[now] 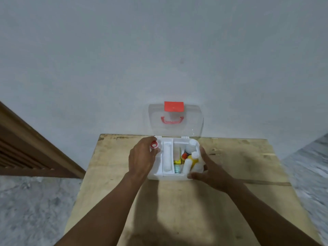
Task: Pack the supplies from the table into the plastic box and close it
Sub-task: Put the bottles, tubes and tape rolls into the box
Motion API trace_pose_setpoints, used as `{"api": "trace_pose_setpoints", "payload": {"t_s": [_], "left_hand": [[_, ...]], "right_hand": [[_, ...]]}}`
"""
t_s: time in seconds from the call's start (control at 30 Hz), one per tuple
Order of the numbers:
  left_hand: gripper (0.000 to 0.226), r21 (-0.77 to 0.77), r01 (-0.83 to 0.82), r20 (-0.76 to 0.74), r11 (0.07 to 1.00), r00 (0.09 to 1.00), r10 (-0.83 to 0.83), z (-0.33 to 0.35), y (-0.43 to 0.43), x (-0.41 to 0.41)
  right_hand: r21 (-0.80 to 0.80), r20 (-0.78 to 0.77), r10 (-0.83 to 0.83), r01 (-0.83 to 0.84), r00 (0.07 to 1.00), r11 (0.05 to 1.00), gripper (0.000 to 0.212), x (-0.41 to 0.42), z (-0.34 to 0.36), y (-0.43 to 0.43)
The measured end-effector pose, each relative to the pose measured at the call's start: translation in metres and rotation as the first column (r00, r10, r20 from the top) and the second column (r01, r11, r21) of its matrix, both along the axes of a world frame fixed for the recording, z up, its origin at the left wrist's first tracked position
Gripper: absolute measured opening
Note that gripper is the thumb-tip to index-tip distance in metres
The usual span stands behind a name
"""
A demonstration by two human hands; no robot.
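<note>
Plastic box (166, 176) sits at the far edge of the wooden table (177, 210), right up against the wall, with its clear lid (191, 125) standing open, red latch (173, 106) on top and red handle (171, 120) below it. Inside there's a white roll (167, 157) in a middle slot and several white bottles (192, 157) packed on the right. Left hand (142, 157) pinches a small red-and-white tape roll (154, 144) over the left compartment. Right hand (207, 172) is curled around the box's near right corner, thumb on the front wall.
</note>
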State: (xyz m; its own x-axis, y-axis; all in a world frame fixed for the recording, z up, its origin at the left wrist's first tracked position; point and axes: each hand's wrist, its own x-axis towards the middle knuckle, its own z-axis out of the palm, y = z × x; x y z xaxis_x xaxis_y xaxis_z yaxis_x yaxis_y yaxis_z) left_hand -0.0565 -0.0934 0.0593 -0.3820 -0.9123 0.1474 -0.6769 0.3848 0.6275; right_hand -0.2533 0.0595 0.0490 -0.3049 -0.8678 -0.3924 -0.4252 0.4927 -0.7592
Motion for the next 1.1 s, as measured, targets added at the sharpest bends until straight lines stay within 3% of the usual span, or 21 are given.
{"api": "trace_pose_setpoints", "payload": {"t_s": [0.2, 0.47, 0.6, 0.77, 0.9, 1.0, 1.1], "left_hand": [[0.019, 0.007, -0.047, 0.187, 0.999, 0.981, 0.044, -0.005, -0.006, -0.018], [0.021, -0.010, -0.017, 0.280, 1.000, 0.960, 0.019, -0.009, -0.007, -0.023], [0.034, -0.004, -0.006, 0.181, 1.000, 0.983, 0.007, -0.006, -0.002, -0.017], [0.034, 0.029, 0.034, 0.015, 0.999, 0.999, -0.034, 0.000, 0.010, -0.005], [0.054, 0.184, 0.103, -0.018, 0.978, 0.995, -0.101, 0.004, 0.022, 0.004], [0.056, 0.138, 0.176, -0.054, 0.975, 0.984, -0.170, -0.001, 0.026, 0.011], [0.063, 0.136, 0.210, -0.193, 0.968, 0.964, -0.182, -0.001, 0.030, 0.020]], "right_hand": [[-0.024, 0.048, 0.030, -0.029, 0.998, 0.999, 0.125, -0.005, -0.006, 0.000], [-0.080, -0.030, 0.066, -0.068, 0.997, 0.995, 0.114, -0.005, -0.007, -0.004], [-0.088, -0.040, 0.053, -0.056, 0.998, 0.995, 0.116, -0.005, -0.007, -0.003], [-0.070, -0.033, 0.048, -0.050, 0.998, 0.996, 0.112, -0.003, -0.004, -0.004], [-0.073, -0.023, 0.057, -0.059, 0.998, 0.996, 0.118, -0.003, -0.001, -0.003], [-0.091, -0.010, 0.071, -0.072, 0.997, 0.993, 0.110, -0.002, 0.001, -0.003], [-0.098, 0.008, 0.073, -0.071, 0.997, 0.993, 0.113, -0.001, 0.001, -0.003]]}}
